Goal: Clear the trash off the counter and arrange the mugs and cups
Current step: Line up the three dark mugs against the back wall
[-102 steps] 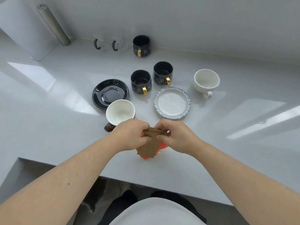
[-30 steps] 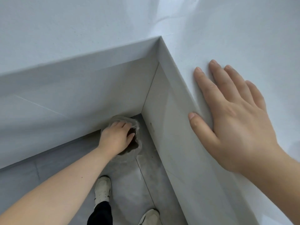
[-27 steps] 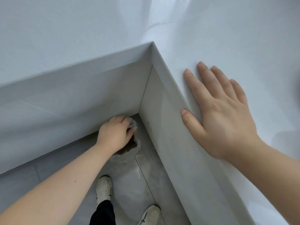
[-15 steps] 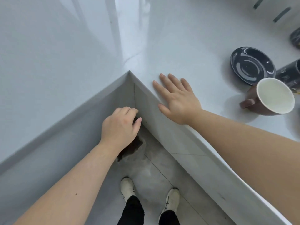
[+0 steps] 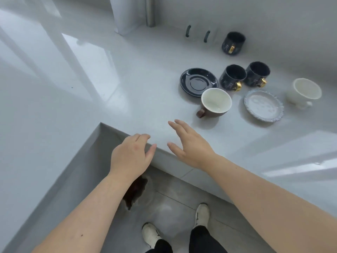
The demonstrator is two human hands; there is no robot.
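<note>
My left hand [image 5: 130, 156] hovers at the counter's front edge, empty, fingers loosely curled. My right hand [image 5: 189, 143] is open above the counter, fingers spread, short of a brown mug [image 5: 215, 105] with a white inside. Behind that mug lies a black saucer [image 5: 197, 82]. Two dark mugs with gold handles [image 5: 232, 76] [image 5: 257, 73] stand side by side, and a third [image 5: 233, 42] is near the wall. A white patterned saucer [image 5: 263, 105] and a white cup [image 5: 304, 92] sit at the right.
The L-shaped white counter [image 5: 127, 99] wraps round a floor recess where a bin with a dark opening [image 5: 135, 190] stands under my left forearm. Two clear glass mugs with green handles [image 5: 197, 34] and a metal pole [image 5: 150, 11] are by the wall.
My left hand has risen from the bin on the floor up to the counter edge. My right hand has lifted off the counter. The view has swung right, showing the mugs and saucers.
</note>
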